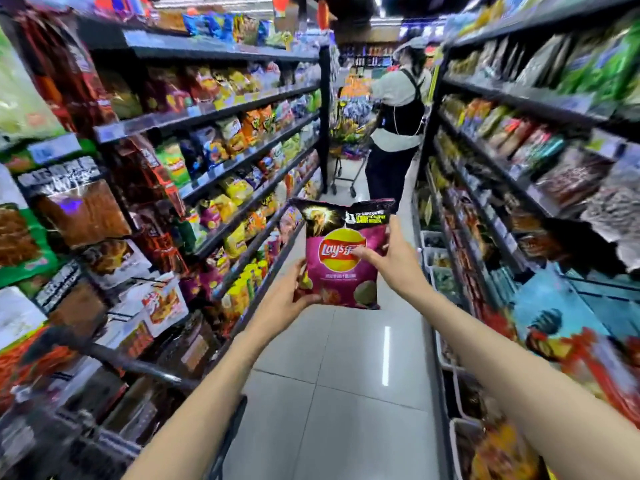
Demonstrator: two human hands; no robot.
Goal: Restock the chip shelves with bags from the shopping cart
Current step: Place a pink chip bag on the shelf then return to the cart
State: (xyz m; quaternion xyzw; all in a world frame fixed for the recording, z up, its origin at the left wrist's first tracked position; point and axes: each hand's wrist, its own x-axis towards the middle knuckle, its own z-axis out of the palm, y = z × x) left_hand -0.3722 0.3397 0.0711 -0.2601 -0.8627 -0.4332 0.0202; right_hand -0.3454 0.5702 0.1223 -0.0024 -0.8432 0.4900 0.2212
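A purple Lay's chip bag (341, 282) with a black top hangs upright in front of me over the aisle floor. My left hand (287, 299) grips its lower left corner, thumb on the front. My right hand (391, 258) holds its right edge, fingers curled onto the logo. The chip shelves (242, 157) run along my left, packed with yellow, orange, green and purple bags. The shopping cart's dark handle (114, 358) shows blurred at the lower left; what lies in the cart is unclear.
Another shelf unit (512, 161) of packaged snacks lines the right side. Ahead, a person in a black apron (398, 119) stands by a loaded cart (349, 133), filling the far end of the aisle. Grey floor tiles (346, 393) stretch between the shelves.
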